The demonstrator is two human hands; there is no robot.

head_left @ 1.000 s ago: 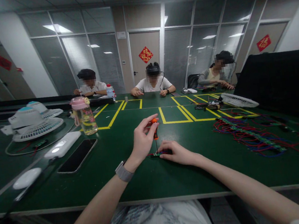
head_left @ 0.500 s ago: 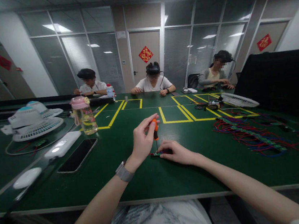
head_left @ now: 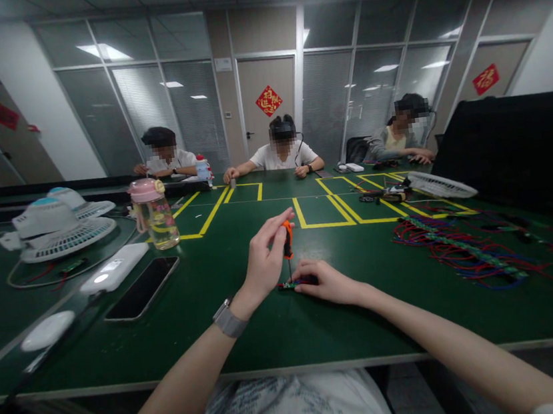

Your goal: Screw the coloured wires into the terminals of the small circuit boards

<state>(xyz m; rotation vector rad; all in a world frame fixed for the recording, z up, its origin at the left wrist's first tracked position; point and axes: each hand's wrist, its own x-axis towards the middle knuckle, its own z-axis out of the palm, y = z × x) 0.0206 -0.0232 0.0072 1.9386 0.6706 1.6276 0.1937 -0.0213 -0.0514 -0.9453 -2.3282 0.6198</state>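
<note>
Since earlier frame, far hand (head_left: pixel 230 174) of middle person (head_left: pixel 278 160) slid left to small grey thing (head_left: pixel 232 183). Near, middle of frame: right grip (head_left: pixel 322 282) pinches right end of small green board (head_left: pixel 288 286), flat on worktop (head_left: pixel 274 348). Left grip (head_left: pixel 266 252) closed round orange-black screwdriver (head_left: pixel 287 240), standing up, tip down at board. Left of frame: black phone (head_left: pixel 143 289), then pink-lid bottle (head_left: pixel 154 215) past it. Right of frame: messy red and blue wires (head_left: pixel 463 251).
</note>
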